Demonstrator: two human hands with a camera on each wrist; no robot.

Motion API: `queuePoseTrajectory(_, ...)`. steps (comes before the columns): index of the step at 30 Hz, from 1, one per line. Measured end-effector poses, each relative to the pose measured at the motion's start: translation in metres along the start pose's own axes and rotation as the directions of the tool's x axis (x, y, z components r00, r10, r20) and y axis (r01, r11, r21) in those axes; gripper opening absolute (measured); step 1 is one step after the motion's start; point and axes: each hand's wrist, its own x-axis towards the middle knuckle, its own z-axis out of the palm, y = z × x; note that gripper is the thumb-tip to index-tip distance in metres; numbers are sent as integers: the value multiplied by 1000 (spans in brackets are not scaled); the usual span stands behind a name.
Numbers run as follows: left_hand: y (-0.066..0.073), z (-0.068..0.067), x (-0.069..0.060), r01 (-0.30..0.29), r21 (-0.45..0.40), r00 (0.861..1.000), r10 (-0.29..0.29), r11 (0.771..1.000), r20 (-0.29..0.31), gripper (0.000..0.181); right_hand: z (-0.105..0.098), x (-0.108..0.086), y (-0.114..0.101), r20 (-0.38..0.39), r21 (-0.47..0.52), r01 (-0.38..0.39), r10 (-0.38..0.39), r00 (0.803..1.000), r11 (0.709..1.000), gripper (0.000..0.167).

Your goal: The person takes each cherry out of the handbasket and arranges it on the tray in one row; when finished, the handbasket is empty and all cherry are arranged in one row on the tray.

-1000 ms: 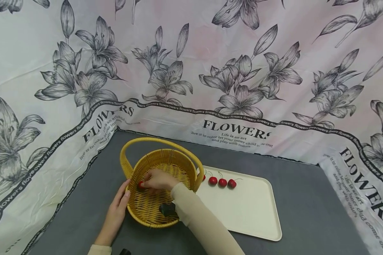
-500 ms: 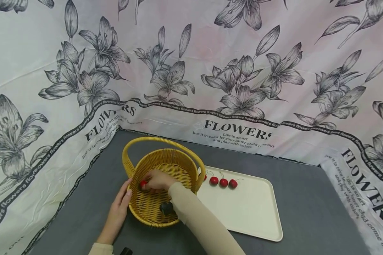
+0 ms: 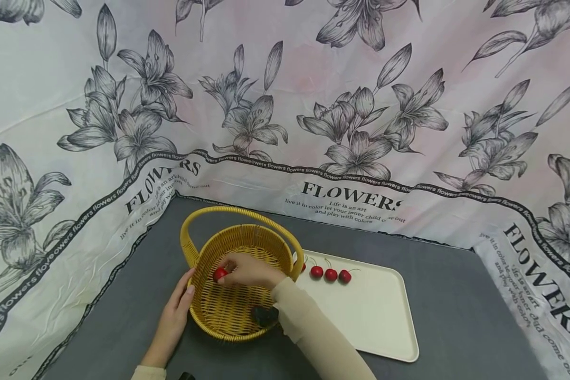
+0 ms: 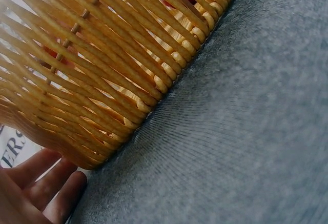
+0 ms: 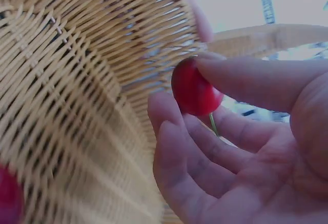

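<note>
A round yellow woven basket (image 3: 228, 324) with a tall handle stands left of centre in the head view. Over its inside, my right hand (image 3: 249, 270) pinches a red cherry (image 5: 195, 88) between thumb and fingers; a short green stem hangs below it in the right wrist view. Part of another red cherry (image 5: 9, 196) shows at that view's lower left edge, against the weave. My left hand (image 3: 174, 303) rests against the basket's left outer side near the handle's foot. The left wrist view shows its fingers (image 4: 38, 175) touching the wicker low down, thumb hidden there.
A cream rectangular tray (image 3: 368, 316) lies right of the basket, partly behind it and the right sleeve (image 3: 313, 327). Several stemmed cherries (image 3: 330, 274) sit in a row near its back edge. A flower-printed cloth (image 3: 285, 132) surrounds the dark grey tabletop (image 3: 465, 311).
My right hand has shifted slightly right inside the basket with the cherry in its fingers, showing more of the cherry. My left hand stays at the basket's side.
</note>
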Motion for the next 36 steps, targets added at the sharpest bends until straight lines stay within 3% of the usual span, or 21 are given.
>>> queuePoseTrajectory(3,0,1,0,5,3,1000,-5,1000,2,49,-12,-28,1,9,-42,48,-47,999,998,27)
queuePoseTrajectory(6,-1,-1,0,15,17,1000,-15,1000,4,48,-18,-58,0,59,-10,105,-105,993,994,29)
queuePoseTrajectory(11,0,-6,-1,25,32,1000,-25,999,6,49,-14,-109,0,157,172,129,-157,975,977,29)
queuePoseTrajectory(14,2,-7,-2,37,29,999,-37,999,16,50,-6,-135,11,166,274,119,-169,972,954,30)
queuePoseTrajectory(19,3,-6,-3,54,23,998,-55,998,25,51,3,-169,40,98,358,73,-115,989,931,28)
queuePoseTrajectory(22,4,-6,-3,51,28,998,-52,998,23,51,-1,-184,56,14,331,42,-49,999,943,27)
queuePoseTrajectory(25,5,-5,-2,49,33,998,-50,998,29,50,-9,-197,73,-101,300,13,18,995,954,30)
queuePoseTrajectory(29,6,-3,0,43,30,998,-44,999,40,49,-25,-214,95,-255,312,-21,105,961,950,38)
queuePoseTrajectory(36,5,-2,1,58,30,998,-59,998,28,50,-58,-230,120,-458,331,-76,231,859,940,44)
